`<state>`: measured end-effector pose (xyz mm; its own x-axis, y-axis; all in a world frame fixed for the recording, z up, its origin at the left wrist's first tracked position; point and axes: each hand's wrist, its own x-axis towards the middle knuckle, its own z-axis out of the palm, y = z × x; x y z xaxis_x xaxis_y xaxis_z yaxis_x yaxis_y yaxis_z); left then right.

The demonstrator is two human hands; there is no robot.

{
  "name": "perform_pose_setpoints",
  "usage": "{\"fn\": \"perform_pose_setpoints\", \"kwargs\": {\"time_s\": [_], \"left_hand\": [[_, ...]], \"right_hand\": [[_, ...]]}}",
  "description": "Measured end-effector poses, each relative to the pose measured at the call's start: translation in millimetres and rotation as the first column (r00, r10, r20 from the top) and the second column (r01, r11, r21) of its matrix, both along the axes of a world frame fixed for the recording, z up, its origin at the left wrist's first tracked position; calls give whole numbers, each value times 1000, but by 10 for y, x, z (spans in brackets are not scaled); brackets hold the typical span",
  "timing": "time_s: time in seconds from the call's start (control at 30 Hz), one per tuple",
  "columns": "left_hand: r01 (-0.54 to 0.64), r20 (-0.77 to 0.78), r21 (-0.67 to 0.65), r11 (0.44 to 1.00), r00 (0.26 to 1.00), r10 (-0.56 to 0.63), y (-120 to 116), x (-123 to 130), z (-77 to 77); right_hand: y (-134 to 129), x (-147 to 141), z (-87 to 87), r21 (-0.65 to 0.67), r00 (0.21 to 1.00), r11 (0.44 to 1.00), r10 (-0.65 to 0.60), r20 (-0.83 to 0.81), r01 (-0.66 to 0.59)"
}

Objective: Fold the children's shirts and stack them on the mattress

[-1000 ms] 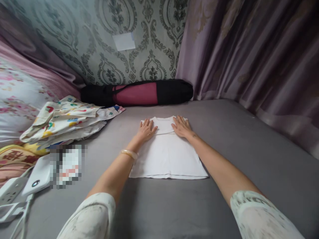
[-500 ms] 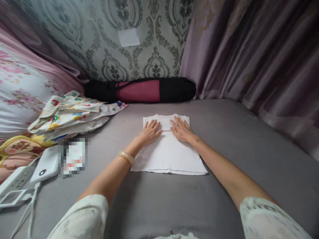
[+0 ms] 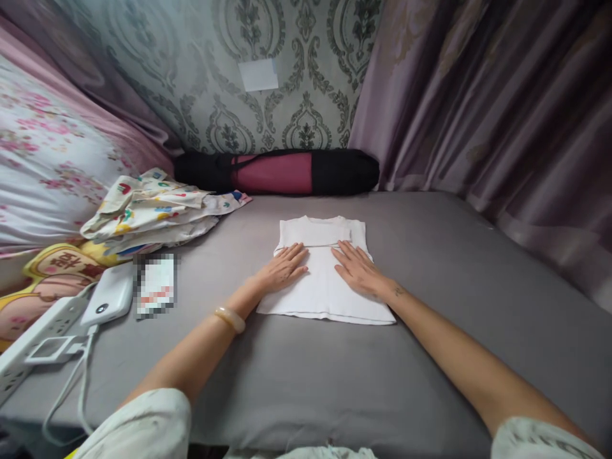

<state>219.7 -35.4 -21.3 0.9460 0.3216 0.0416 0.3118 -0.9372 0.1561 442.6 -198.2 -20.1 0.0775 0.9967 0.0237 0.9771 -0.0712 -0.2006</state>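
Observation:
A white garment (image 3: 320,290) lies flat on the grey sheet, its wider hem nearest me and a folded layer across its far part. My left hand (image 3: 283,268) rests palm down on its left side, fingers spread, with the fingertips close to the edge of the folded layer. On the right side lies my right hand (image 3: 359,271), also palm down with fingers apart. Neither hand grips anything. A pale bangle (image 3: 230,320) circles my left wrist.
Patterned clothes (image 3: 153,213) are piled at the left beside a floral pillow (image 3: 52,146). Nearer are a white power bank (image 3: 109,293), a power strip (image 3: 38,338) and cables. A black and red rolled bag (image 3: 275,173) lies along the wall, with curtains at both sides.
Both hands have slid toward me over the garment, off its folded upper part. The view has shifted slightly, so more of the power strip and the near bed edge shows.

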Motion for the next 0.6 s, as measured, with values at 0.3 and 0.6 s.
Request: {"fn": "perform_pose_setpoints", "kwargs": {"time_s": [0.3, 0.6], "left_hand": [[-71, -62, -89, 993, 996, 65, 41, -552, -28], [-260, 150, -200, 945, 945, 292, -251, -931, -31]], "right_hand": [[-602, 81, -20, -23, 1000, 1000, 7, -13, -7], [-1256, 24, 44, -7, 991, 1000, -25, -130, 24]]}}
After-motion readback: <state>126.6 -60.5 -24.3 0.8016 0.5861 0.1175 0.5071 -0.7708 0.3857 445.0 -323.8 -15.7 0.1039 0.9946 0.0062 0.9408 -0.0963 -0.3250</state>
